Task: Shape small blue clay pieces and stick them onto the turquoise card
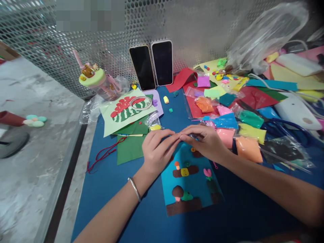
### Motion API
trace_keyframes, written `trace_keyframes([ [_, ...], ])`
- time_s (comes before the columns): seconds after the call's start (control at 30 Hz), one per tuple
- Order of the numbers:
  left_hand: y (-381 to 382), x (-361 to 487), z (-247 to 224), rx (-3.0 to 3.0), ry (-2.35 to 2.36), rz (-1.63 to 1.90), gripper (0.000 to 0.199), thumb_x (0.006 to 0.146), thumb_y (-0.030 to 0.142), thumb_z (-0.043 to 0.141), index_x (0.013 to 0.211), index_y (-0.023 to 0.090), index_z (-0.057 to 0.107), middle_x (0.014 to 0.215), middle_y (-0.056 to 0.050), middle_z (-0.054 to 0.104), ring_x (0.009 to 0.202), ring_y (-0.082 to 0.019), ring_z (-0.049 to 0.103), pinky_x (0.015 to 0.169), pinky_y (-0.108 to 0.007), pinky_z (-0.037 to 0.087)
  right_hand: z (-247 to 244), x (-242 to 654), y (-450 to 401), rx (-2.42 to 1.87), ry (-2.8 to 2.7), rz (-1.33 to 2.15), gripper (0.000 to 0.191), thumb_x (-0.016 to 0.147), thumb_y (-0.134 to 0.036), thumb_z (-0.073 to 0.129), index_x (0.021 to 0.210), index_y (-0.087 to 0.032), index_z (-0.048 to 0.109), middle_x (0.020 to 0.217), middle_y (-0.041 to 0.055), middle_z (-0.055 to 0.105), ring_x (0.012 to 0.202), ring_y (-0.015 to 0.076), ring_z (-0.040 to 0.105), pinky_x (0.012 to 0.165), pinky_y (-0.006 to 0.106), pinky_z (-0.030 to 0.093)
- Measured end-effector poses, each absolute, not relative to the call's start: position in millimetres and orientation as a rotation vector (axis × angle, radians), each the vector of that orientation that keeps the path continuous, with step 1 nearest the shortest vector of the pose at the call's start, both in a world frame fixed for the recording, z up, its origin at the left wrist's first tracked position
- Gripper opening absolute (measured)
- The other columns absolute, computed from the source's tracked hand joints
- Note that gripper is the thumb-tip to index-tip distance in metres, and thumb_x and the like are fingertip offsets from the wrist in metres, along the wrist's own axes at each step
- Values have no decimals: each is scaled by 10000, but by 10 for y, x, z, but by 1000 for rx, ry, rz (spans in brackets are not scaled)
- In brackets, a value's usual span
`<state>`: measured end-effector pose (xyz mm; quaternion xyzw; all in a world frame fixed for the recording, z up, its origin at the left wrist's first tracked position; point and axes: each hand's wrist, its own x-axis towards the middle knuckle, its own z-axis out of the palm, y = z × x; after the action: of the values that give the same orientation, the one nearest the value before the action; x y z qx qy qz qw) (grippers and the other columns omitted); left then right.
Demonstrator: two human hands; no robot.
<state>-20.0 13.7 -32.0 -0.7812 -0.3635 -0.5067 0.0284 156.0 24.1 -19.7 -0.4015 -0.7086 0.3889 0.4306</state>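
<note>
My left hand and my right hand meet at the fingertips over the top edge of a blue picture card. The fingers of both are pressed together; whatever lies between them is too small or hidden to make out. On the card are clay shapes: a brown-capped mushroom, a green figure, a yellow question-mark block, a small orange mushroom and a pink flower. My hands cover the card's upper part.
Bags of coloured clay and blue scissors lie at right. Left are a watermelon picture with a tape roll, green paper and red cord. Behind stand two phones and a cup.
</note>
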Motion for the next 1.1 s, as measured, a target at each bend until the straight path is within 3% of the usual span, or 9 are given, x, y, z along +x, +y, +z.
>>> trace_keyframes([
  [0.13, 150, -213, -326, -2420, -1129, -1558, 210, 777, 117, 711, 964, 194, 654, 897, -26, 687, 824, -140, 631, 759, -280, 511, -80, 1613, 273, -945, -2025, 729, 205, 918, -263, 524, 886, -211, 719, 899, 29, 748, 854, 161, 689, 778, 276, 531],
  [0.27, 164, -205, -326, -2419, -1289, -1652, 118, 821, 115, 661, 916, 180, 638, 884, -24, 678, 840, -129, 622, 778, -261, 507, 97, 1638, 612, -1004, -2386, 263, 332, 944, -354, 451, 1102, -150, 661, 1103, 98, 704, 1034, 248, 638, 910, 400, 491],
  [0.37, 164, -195, -329, -2431, -1384, -1705, 60, 849, 119, 625, 867, 176, 631, 849, -23, 665, 820, -120, 611, 765, -248, 505, 119, 1604, 1140, -1080, -2569, 53, 419, 943, -407, 425, 1187, -109, 592, 1353, 135, 546, 1183, 307, 539, 997, 456, 430],
  [0.47, 165, -191, -341, -2455, -1436, -1742, 55, 862, 144, 611, 831, 182, 635, 826, -23, 663, 795, -124, 610, 743, -254, 508, 40, 1562, 1714, -1192, -2669, -131, 484, 921, -435, 439, 1241, -86, 537, 1524, 139, 312, 1178, 383, 505, 930, 514, 453],
  [0.6, 187, -192, -367, -2467, -1564, -1844, 74, 864, 167, 608, 821, 186, 665, 824, -28, 677, 795, -133, 621, 718, -254, 510, -85, 1523, 2201, -1301, -2724, -220, 507, 907, -417, 452, 1290, -86, 494, 1564, 119, 212, 1185, 407, 472, 925, 544, 441],
  [0.87, 219, -169, -365, -2379, -1721, -2108, 68, 840, 172, 632, 838, 197, 695, 831, -18, 675, 748, -109, 603, 659, -206, 494, -122, 1581, 2376, -1423, -2693, -233, 530, 906, -433, 420, 1312, -98, 474, 1572, 108, 195, 1206, 406, 447, 951, 539, 426],
  [1.1, 213, -174, -378, -2306, -1856, -2124, 67, 843, 211, 620, 800, 188, 666, 766, -9, 665, 699, -113, 584, 647, -216, 479, -26, 1673, 2472, -1471, -2753, -320, 612, 888, -407, 445, 1395, -70, 387, 1577, 104, 171, 1226, 408, 423, 986, 545, 397],
])
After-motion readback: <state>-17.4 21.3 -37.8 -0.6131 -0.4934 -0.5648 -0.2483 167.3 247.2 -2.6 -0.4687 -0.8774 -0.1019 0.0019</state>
